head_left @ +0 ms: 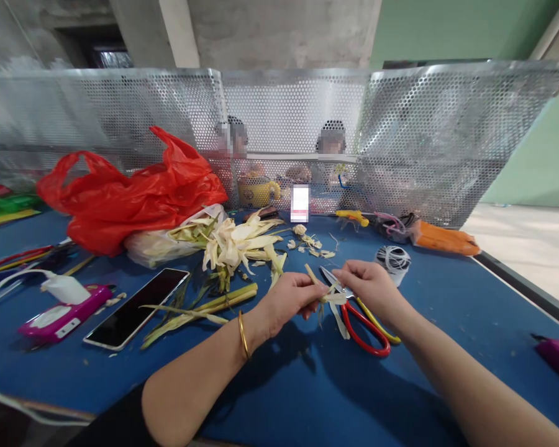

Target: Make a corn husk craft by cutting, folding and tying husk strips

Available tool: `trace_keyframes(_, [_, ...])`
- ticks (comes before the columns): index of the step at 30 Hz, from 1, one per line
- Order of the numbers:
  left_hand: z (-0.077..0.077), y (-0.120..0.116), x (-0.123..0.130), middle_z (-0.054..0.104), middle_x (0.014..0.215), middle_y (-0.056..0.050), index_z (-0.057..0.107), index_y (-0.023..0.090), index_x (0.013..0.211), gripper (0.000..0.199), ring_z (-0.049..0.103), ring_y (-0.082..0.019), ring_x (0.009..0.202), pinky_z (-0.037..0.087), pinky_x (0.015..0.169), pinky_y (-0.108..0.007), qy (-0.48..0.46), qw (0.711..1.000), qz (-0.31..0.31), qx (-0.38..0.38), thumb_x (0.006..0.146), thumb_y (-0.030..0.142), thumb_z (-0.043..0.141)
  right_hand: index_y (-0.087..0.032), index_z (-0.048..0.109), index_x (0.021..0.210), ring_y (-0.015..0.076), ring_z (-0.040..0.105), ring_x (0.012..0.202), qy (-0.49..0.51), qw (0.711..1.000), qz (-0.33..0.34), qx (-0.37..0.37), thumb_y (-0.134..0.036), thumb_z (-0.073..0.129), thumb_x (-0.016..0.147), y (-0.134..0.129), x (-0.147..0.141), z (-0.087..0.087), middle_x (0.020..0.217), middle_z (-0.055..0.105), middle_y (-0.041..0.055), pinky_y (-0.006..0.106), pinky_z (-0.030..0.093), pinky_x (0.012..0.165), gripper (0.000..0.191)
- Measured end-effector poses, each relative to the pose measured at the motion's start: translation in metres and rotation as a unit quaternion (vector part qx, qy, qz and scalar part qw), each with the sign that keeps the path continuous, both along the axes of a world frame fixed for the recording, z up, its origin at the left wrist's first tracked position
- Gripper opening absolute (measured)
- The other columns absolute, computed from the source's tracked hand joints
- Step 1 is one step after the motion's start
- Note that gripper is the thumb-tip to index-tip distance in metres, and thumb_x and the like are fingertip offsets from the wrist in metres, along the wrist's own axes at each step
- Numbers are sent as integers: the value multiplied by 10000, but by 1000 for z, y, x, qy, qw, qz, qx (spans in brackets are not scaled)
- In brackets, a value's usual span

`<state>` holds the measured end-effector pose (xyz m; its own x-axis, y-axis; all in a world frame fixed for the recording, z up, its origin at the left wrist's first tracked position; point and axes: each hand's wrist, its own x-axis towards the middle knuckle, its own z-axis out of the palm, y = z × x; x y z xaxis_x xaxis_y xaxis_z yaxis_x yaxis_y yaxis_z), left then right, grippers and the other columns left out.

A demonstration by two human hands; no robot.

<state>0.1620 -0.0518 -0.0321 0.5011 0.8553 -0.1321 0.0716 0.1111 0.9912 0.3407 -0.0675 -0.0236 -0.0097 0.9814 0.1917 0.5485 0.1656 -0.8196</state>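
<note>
Near the middle of the blue table [451, 310], my left hand [291, 301] is closed around a small bundle of pale husk strips [333, 298]. My right hand [370, 288] pinches at the far side of the same bundle, its fingertips hiding the exact hold. Under and beside my right hand lie scissors [366, 329] with one red and one yellow handle, their blades pointing away. A loose strip hangs down by the red handle. Behind my right hand sits a ball of white string [394, 262]. Pale husks [237, 242] are heaped beyond my left hand.
A red plastic bag [135, 198], a phone [137, 308], and a purple device [65, 313] with a white charger lie left. Green stalks [205, 313] lie near my left wrist. Behind a perforated metal screen [428, 136] are two people. An orange packet [445, 239] lies right.
</note>
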Motion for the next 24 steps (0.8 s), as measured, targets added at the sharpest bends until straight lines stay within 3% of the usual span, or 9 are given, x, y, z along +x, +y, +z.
trace_keyframes(4, [0, 1, -1, 568, 518, 16, 596, 147, 646, 303, 463, -77, 423, 368, 471, -225, -14, 999, 18, -34, 695, 429, 697, -200, 500, 598, 131, 425, 558, -87, 994, -25, 67, -412, 504, 867, 2, 1, -1, 549, 453, -33, 252, 309, 536, 342])
trace_keyframes(6, [0, 2, -1, 632, 588, -14, 604, 145, 688, 307, 524, -98, 457, 421, 524, -243, -36, 997, 33, -68, 708, 437, 695, -200, 602, 777, 174, 536, 697, -127, 979, -59, 147, -376, 476, 896, 0, 2, 2, 743, 593, 23, 274, 374, 615, 247])
trace_keyframes(9, [-1, 4, -1, 680, 676, -55, 622, 139, 746, 322, 609, -144, 568, 475, 628, -282, -93, 986, 58, -128, 715, 451, 695, -200, 627, 1023, 231, 571, 900, -219, 924, -76, 304, -303, 477, 910, -9, 2, 10, 981, 632, 93, 340, 396, 759, 213])
trace_keyframes(11, [-1, 5, -1, 680, 687, -51, 643, 134, 758, 312, 618, -146, 615, 464, 640, -266, -138, 976, 65, -156, 694, 429, 720, -197, 637, 1023, 213, 575, 830, -308, 877, 14, 369, -236, 464, 916, -15, -1, 12, 874, 646, 75, 352, 375, 766, 207])
trace_keyframes(14, [-1, 5, 0, 660, 666, -14, 680, 130, 740, 280, 575, -107, 607, 419, 602, -217, -191, 967, 67, -153, 579, 314, 816, -178, 635, 996, 180, 546, 714, -420, 807, 179, 373, -173, 417, 931, -21, -11, 7, 769, 632, 48, 348, 355, 733, 228])
trace_keyframes(16, [0, 5, 1, 661, 681, -10, 691, 128, 730, 302, 558, -92, 611, 403, 591, -205, -203, 965, 82, -142, 503, 239, 854, -162, 625, 961, 186, 535, 730, -465, 782, 208, 360, -155, 391, 944, -21, -17, 0, 800, 630, 61, 351, 350, 737, 235])
trace_keyframes(24, [-4, -1, 6, 693, 698, -52, 693, 101, 894, 439, 591, -115, 607, 433, 607, -234, -205, 960, 130, -142, 503, 218, 856, -152, 606, 815, 171, 502, 696, -433, 782, 228, 386, -122, 317, 968, -22, -23, -7, 732, 598, 51, 327, 346, 707, 328])
